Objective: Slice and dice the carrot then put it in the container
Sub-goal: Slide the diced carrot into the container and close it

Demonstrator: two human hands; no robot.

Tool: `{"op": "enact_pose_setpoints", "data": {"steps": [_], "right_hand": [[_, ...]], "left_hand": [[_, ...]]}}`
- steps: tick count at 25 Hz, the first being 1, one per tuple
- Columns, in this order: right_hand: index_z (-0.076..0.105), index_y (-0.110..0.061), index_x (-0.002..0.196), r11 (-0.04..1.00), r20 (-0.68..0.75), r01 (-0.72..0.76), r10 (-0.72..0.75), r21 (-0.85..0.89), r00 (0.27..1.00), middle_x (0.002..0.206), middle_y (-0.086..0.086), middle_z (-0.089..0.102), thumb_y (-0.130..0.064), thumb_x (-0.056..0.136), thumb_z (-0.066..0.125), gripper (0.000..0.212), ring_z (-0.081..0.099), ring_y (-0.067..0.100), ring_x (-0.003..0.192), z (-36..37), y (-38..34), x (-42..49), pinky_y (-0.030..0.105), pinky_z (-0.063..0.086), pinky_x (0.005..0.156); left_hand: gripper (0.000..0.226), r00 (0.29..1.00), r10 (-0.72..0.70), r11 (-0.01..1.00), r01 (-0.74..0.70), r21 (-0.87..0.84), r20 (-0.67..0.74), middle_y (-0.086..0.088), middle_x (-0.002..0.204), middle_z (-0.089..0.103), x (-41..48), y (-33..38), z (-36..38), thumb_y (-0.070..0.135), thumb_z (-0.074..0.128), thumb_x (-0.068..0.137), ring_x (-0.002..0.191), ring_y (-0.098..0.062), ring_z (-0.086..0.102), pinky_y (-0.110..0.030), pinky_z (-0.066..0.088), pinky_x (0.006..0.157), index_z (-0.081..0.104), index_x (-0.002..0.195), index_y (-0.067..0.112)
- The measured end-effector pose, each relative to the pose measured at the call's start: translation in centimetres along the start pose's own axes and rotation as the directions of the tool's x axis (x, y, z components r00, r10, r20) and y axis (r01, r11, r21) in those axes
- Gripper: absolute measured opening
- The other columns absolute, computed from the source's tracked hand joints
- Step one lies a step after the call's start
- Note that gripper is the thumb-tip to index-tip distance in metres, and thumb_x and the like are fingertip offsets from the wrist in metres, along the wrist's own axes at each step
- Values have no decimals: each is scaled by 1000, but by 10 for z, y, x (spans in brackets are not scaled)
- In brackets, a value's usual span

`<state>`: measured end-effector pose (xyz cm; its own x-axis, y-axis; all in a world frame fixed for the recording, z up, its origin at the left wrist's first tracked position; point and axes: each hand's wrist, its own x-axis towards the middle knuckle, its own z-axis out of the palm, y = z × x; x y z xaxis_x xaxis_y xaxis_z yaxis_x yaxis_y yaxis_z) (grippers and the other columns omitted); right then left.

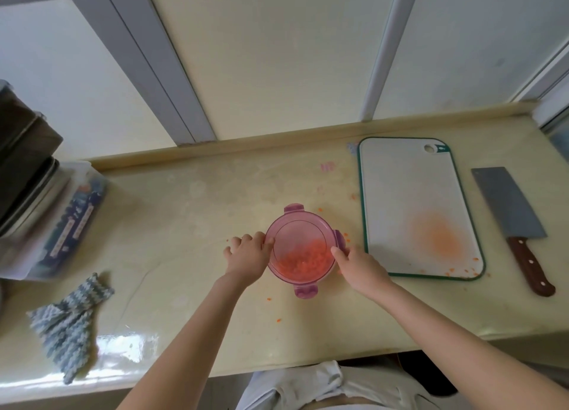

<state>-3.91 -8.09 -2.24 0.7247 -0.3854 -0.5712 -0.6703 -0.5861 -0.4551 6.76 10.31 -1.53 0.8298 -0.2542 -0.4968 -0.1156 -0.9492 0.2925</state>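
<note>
A round container with a purple lid [298, 234] stands on the counter in the middle of the view. Diced carrot [303, 260] shows through the clear lid inside it. My left hand [248, 255] grips the lid's left edge, thumb on the rim. My right hand [358, 263] presses its fingers on the lid's right clip. A white cutting board [409, 200] with a green rim lies to the right, stained orange with a few carrot bits at its near edge. A cleaver [512, 218] with a wooden handle lies right of the board.
A blue-grey knitted cloth [69, 317] lies at the near left. Boxes and dark trays [46, 206] are stacked at the far left. Small carrot bits [278, 319] are scattered on the beige counter around the container. The counter's front edge runs just before my body.
</note>
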Motion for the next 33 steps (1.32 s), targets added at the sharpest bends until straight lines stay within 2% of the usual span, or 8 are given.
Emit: {"op": "enact_pose_setpoints", "data": {"steps": [4,6,11,16,21,24,29,33], "right_hand": [[40,-3,128,998,32,-16,18,-66,999,114,12,59,-43,104,21,50,58,30,102,-3,-9,1,36,42,80],[43,-5,124,994,10,7,-6,-114,1000,103,8,59,-44,103,23,48,57,28,92,-5,-9,1,34,43,77],[56,-16,111,998,-81,43,-41,34,996,100,2,64,-49,97,41,39,61,25,92,-8,-3,1,35,50,81],[57,-18,107,999,-4,48,-48,11,999,98,2,66,-43,99,40,31,62,24,90,-11,-7,-1,36,50,85],[61,-19,87,994,66,42,-36,-97,997,93,2,70,-41,102,32,39,65,25,86,-13,-9,2,36,50,86],[59,-21,79,989,83,48,-37,-142,996,92,1,70,-41,102,30,42,65,24,84,-12,-10,4,37,50,87],[56,-16,101,983,73,88,-77,-160,994,91,-2,70,-41,104,23,41,64,21,82,-7,-8,-1,36,49,84],[43,-11,132,967,-37,73,-84,-246,996,122,9,58,-47,102,28,49,59,29,106,-8,-8,-5,37,46,84]], "left_hand": [[39,998,39,993,-33,117,-46,-10,128,47,-1,6,3,38,24,101,122,-30,35,-47,21,108,41,127,14],[40,987,86,987,-66,148,-134,-8,132,42,-6,8,8,35,25,101,125,-29,33,-49,17,110,33,136,17],[63,971,82,984,-116,-138,-226,-5,135,42,-16,18,16,50,50,89,128,-25,32,-39,19,108,32,140,17],[67,970,121,985,-142,-93,-209,-4,136,39,-13,23,10,47,53,89,127,-26,33,-40,23,106,24,144,25],[56,922,372,872,-306,383,-111,-7,149,23,-6,27,4,42,37,97,135,-30,20,-50,12,113,11,146,42],[61,908,420,781,-359,512,-5,-6,149,22,3,35,-7,45,36,96,137,-32,16,-54,6,114,3,147,39],[83,964,263,879,-258,401,44,-7,144,37,13,28,-16,63,40,88,138,-29,21,-51,8,113,4,150,21],[73,990,121,981,-130,143,65,-6,126,53,12,18,-11,69,49,80,123,-28,38,-44,27,100,41,130,17]]}}
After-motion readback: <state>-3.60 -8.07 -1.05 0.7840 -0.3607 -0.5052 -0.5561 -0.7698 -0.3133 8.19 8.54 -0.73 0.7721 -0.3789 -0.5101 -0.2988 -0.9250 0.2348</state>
